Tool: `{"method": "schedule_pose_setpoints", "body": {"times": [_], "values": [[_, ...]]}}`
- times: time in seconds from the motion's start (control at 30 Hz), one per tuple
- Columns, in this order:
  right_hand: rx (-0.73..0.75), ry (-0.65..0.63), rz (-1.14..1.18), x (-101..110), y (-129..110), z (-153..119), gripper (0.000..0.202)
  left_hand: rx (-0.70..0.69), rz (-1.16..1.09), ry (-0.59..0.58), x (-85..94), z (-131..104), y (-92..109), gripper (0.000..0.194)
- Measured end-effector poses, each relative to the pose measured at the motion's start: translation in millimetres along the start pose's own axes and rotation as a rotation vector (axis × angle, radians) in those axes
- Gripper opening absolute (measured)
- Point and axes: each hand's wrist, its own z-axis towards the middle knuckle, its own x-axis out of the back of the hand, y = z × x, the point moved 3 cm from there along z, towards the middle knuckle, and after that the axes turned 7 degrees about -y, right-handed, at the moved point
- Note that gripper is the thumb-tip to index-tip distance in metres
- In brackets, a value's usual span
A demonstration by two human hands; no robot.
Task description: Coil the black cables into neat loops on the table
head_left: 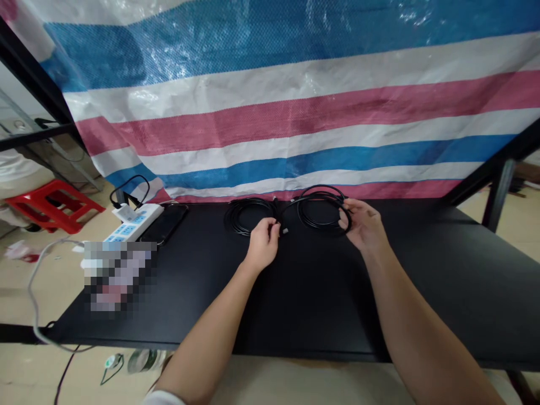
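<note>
While both hands are fiddling with black cable (289,206), I'm using the left hand (264,242) as my clock centre, with 12 pointing away from the wearer. Way out at 9, a red stool (63,205) is standing on the floor (25,371). Closer in, also around 9, a white power strip (145,215) is sitting on the table (202,292) with a plug (124,212) poking out, and a dark phone (169,222) is lying just beside it. Toward 8, below the table edge, some clear round thing (137,360) is showing; could be a jar, but I can't tell what it's holding.

Next, the left coil (231,218) is lying flat at about 10, so the left hand is sitting nearer to that one. Its thumb and forefinger are pressing together, pinching cable by the looks of it, with a small grey connector (286,230) lying just off at 3. The cable is bridging over to the right coil (301,214), so the pair is lining up along 9-to-3. The right hand (346,212) is gripping that coil's 3 o'clock edge between thumb and fingers, its loops stretching away toward 9.
</note>
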Motion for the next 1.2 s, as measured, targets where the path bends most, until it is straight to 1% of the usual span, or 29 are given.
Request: {"method": "schedule_pose_setpoints", "body": {"times": [0.07, 0.13, 0.2, 0.23, 0.27, 0.3, 0.33, 0.4, 0.47, 0.6, 0.7, 0.77, 0.83, 0.9, 0.93, 1.0, 1.07, 1.1, 1.13, 1.2], "values": [[0.022, 0.111, -0.047, 9, 0, 3, 0.027, 0.061, -0.215, 0.102, 7.5, 3, -1, 0.014], [0.025, 0.306, -0.207, 24, 2, 6, 0.029, 0.099, -0.431, 0.170, 16.7, 7, -2, 0.021], [0.020, 0.528, -0.485, 39, 4, 7, 0.019, 0.136, -0.646, 0.207, 27.3, 10, -2, 0.026], [0.012, 0.599, -0.640, 44, 5, 7, 0.013, 0.165, -0.733, 0.203, 32.5, 11, -2, 0.028], [-0.002, 0.630, -0.788, 47, 7, 8, 0.010, 0.183, -0.794, 0.220, 38.5, 12, -3, 0.032], [-0.023, 0.619, -0.919, 49, 9, 9, 0.013, 0.203, -0.841, 0.231, 44.2, 12, -3, 0.035], [-0.048, 0.577, -1.024, 50, 12, 10, 0.019, 0.232, -0.880, 0.236, 49.3, 13, -4, 0.035], [-0.095, 0.467, -1.144, 48, 19, 12, 0.028, 0.303, -0.946, 0.243, 57.0, 12, -5, 0.035], [-0.114, 0.399, -1.168, 47, 25, 13, 0.032, 0.364, -1.001, 0.249, 61.6, 12, -6, 0.036], [-0.108, 0.355, -1.181, 47, 30, 14, 0.034, 0.432, -1.115, 0.236, 64.7, 10, -3, 0.040], [-0.112, 0.308, -1.301, 46, 32, 14, 0.034, 0.434, -1.216, 0.204, 66.8, 8, 0, 0.042], [-0.114, 0.280, -1.348, 45, 33, 14, 0.028, 0.405, -1.273, 0.195, 70.2, 8, 1, 0.043], [-0.125, 0.275, -1.341, 44, 33, 12, 0.018, 0.367, -1.308, 0.206, 75.1, 7, 1, 0.044], [-0.164, 0.301, -1.314, 43, 30, 10, 0.004, 0.337, -1.325, 0.240, 80.7, 7, -1, 0.044], [-0.190, 0.326, -1.303, 43, 28, 9, 0.003, 0.333, -1.327, 0.259, 83.2, 7, -2, 0.045], [-0.219, 0.379, -1.301, 42, 24, 6, 0.012, 0.343, -1.318, 0.289, 86.7, 8, -4, 0.046], [-0.165, 0.387, -1.331, 39, 21, 6, 0.011, 0.363, -1.306, 0.308, 87.9, 9, -5, 0.047], [-0.120, 0.370, -1.348, 38, 20, 7, 0.012, 0.373, -1.301, 0.314, 87.6, 9, -5, 0.048], [-0.083, 0.343, -1.360, 36, 21, 7, 0.018, 0.383, -1.298, 0.317, 86.8, 10, -5, 0.049], [-0.070, 0.279, -1.358, 36, 26, 10, 0.032, 0.407, -1.296, 0.311, 83.8, 10, -4, 0.050]]}}
